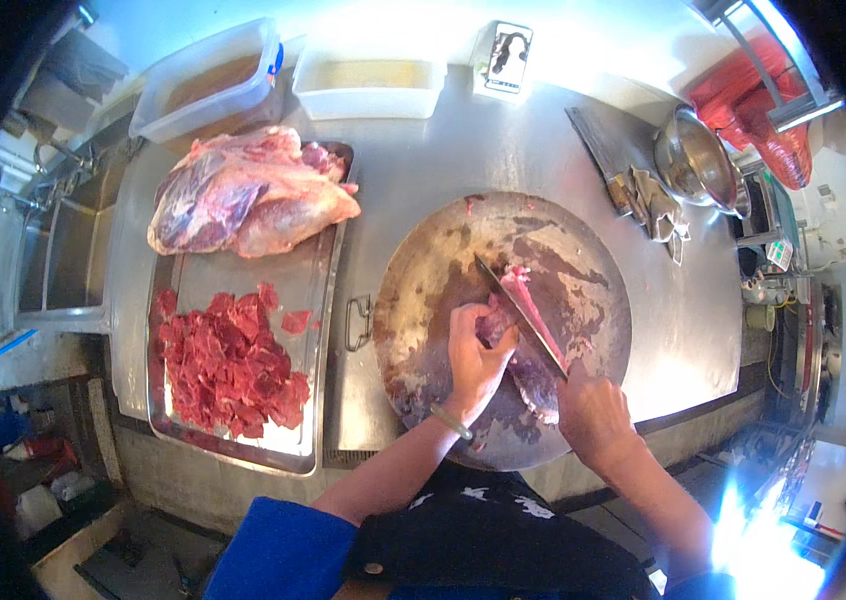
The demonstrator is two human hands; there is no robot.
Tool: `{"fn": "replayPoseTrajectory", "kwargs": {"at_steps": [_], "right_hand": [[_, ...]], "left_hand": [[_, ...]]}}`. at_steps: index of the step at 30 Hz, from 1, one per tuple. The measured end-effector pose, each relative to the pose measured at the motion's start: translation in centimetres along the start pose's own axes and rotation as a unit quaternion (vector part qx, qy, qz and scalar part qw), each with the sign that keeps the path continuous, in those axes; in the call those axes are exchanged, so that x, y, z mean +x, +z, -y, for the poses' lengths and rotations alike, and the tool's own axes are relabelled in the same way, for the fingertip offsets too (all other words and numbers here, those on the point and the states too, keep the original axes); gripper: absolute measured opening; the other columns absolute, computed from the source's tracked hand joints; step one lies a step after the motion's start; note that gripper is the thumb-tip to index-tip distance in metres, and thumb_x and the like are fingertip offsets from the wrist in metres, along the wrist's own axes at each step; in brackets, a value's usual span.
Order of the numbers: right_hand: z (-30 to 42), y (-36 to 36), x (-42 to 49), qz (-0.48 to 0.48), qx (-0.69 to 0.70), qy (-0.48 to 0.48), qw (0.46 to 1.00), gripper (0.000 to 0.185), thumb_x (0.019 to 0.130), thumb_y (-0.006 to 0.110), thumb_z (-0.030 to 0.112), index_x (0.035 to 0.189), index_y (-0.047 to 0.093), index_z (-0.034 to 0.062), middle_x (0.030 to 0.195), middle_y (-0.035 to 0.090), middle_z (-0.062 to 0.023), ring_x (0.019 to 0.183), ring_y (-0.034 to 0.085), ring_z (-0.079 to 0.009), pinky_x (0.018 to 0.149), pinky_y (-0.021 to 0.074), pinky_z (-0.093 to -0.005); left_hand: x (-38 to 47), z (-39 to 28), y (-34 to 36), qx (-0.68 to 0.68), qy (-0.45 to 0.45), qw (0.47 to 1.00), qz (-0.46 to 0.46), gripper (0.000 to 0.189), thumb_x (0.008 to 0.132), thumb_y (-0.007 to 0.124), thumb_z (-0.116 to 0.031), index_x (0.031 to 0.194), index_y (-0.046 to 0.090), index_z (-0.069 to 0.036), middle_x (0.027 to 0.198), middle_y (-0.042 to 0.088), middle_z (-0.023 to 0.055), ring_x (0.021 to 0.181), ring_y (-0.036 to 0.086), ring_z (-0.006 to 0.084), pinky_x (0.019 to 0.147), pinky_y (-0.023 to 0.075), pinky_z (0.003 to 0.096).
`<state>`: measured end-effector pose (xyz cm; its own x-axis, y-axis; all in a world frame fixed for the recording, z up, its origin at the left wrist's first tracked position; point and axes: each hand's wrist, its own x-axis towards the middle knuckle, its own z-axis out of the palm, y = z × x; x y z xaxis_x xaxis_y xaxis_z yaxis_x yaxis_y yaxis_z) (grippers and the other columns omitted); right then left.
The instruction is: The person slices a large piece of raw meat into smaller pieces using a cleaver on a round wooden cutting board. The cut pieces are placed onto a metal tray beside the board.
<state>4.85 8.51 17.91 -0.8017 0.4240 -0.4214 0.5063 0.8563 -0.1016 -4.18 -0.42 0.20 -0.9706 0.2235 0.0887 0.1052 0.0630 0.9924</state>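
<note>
On the round wooden chopping block (438, 247) lies a piece of raw meat (534, 386). My left hand (477, 364), with a bangle at the wrist, grips the meat's upper part between thumb and fingers. In my right hand (595, 412) is the handle of a knife (520, 313), its blade slanting up and left across the meat, close beside my left thumb. A strip of red meat (531, 300) shows along the blade's right side. Left of the block, a metal tray (323, 300) holds a pile of cut red meat (231, 360) and a large raw joint (250, 195).
Two plastic tubs (201, 82) (370, 86) and a propped phone (509, 56) stand at the back. A cleaver (594, 142), a cloth (659, 202) and metal bowls (697, 157) lie at the right. A sink (77, 255) is on the left.
</note>
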Motion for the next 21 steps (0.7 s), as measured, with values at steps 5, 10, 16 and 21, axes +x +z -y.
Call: {"fn": "replayPoseTrajectory", "kwargs": {"at_steps": [5, 10, 16, 21], "right_hand": [[0.5, 1.0, 2.6, 0.008, -0.027, -0.048, 0.998, 0.025, 0.098, 0.055, 0.020, 0.094, 0.055, -0.0046, 0.070, 0.065, -0.0276, 0.068, 0.067, -0.0474, 0.062, 0.0547, -0.0559], [1.0, 2.3, 3.9, -0.020, -0.002, -0.049, 0.999, 0.024, 0.098, 0.055, 0.020, 0.099, 0.052, -0.0043, 0.069, 0.065, -0.0284, 0.064, 0.067, -0.0476, 0.059, 0.0544, -0.0555], [0.6, 4.6, 5.3, -0.062, 0.013, -0.062, 0.996, 0.024, 0.098, 0.057, 0.019, 0.100, 0.049, -0.0035, 0.066, 0.064, -0.0287, 0.059, 0.065, -0.0473, 0.054, 0.0539, -0.0536], [0.2, 5.8, 5.9, -0.085, 0.043, -0.071, 0.993, 0.025, 0.100, 0.053, 0.021, 0.099, 0.048, -0.0034, 0.067, 0.065, -0.0273, 0.062, 0.066, -0.0471, 0.055, 0.0550, -0.0540]], "left_hand": [[0.1, -0.4, -0.4, -0.031, -0.045, 0.998, 0.026, 0.039, 0.077, 0.085, -0.013, 0.106, 0.061, -0.003, 0.100, 0.056, 0.0059, 0.087, 0.056, 0.0156, 0.080, 0.0483, 0.0304], [0.2, -1.1, -0.4, -0.033, -0.062, 0.997, 0.028, 0.038, 0.075, 0.084, -0.009, 0.105, 0.061, -0.003, 0.099, 0.055, 0.0054, 0.087, 0.056, 0.0151, 0.081, 0.0479, 0.0303], [0.3, -0.5, -0.7, -0.008, -0.035, 0.998, 0.044, 0.035, 0.075, 0.082, -0.008, 0.103, 0.062, -0.004, 0.096, 0.055, 0.0054, 0.087, 0.056, 0.0165, 0.081, 0.0470, 0.0304], [0.2, 0.1, -0.9, -0.008, -0.019, 0.998, 0.066, 0.036, 0.079, 0.081, -0.005, 0.108, 0.060, -0.003, 0.100, 0.058, 0.0052, 0.090, 0.057, 0.0155, 0.083, 0.0472, 0.0311]]}}
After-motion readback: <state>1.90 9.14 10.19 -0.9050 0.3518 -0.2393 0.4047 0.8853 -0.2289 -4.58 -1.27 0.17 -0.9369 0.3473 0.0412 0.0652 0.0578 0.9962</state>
